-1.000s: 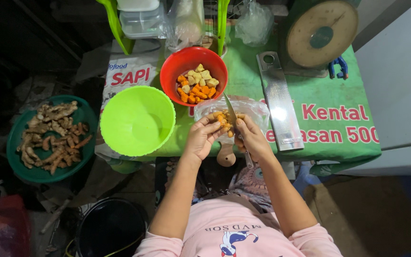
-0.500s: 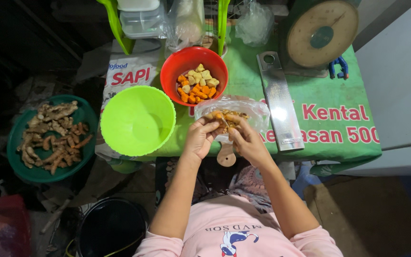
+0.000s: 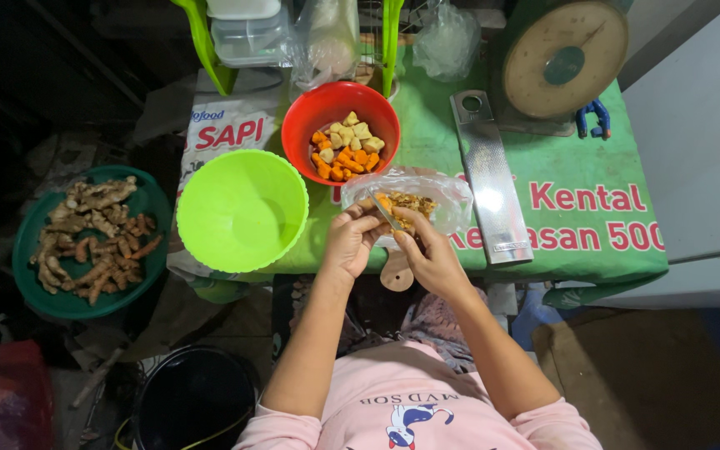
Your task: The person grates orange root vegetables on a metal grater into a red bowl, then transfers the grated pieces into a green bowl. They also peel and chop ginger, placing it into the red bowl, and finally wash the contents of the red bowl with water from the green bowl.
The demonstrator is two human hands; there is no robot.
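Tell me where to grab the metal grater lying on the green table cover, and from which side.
Grip the metal grater at its plain far end with the hanging hole, coming from the right side. It lies flat and lengthwise, its rough surface fills the middle, and the plastic bag crowds its left edge.

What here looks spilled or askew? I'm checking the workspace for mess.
Nothing is spilled. The green bowl juts past the table edge, partly unsupported. The grater lies slightly askew. Peels stay on the clear bag under the left hand and right hand.
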